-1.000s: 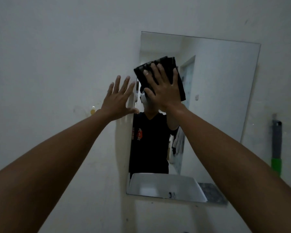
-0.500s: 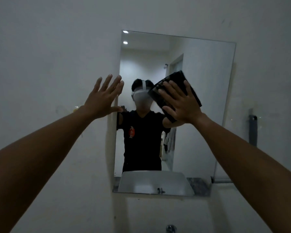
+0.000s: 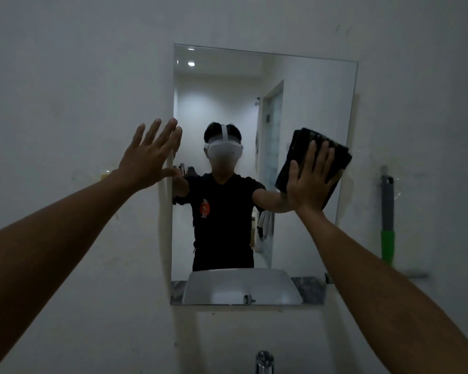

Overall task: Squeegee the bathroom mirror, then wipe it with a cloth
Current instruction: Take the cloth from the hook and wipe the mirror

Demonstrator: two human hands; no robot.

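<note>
Black folded cloth (image 3: pixel 315 155) lies flat against the right side of the bathroom mirror (image 3: pixel 303 103), close to the glass's right edge and about halfway up its height. The right hand (image 3: pixel 310 179) presses it there with a flat palm: its fingers are straight and slightly spread over the fabric, the thumb standing out to the left, and nothing is curled around the cloth. Parts of the cloth show above the fingertips and at the hand's lower left and right. The left hand (image 3: pixel 149 157) is raised at the mirror's left edge, fingers straight and fanned apart, holding nothing; its fingertips and thumb overlap the edge of the glass, while the palm sits over the white wall (image 3: pixel 65 103). Whether it actually touches the surface cannot be told. Both bare forearms reach in from the bottom corners of the view. The mirror is a frameless rectangle fixed to the wall, and it reflects a person in a black shirt with both arms out, a white basin and a doorway behind. To the right of the mirror, well apart from the cloth, a squeegee (image 3: pixel 387 220) with a grey and green handle hangs upright on the wall. Below the mirror, at the bottom edge, the top of a chrome faucet (image 3: pixel 264 361) shows.
</note>
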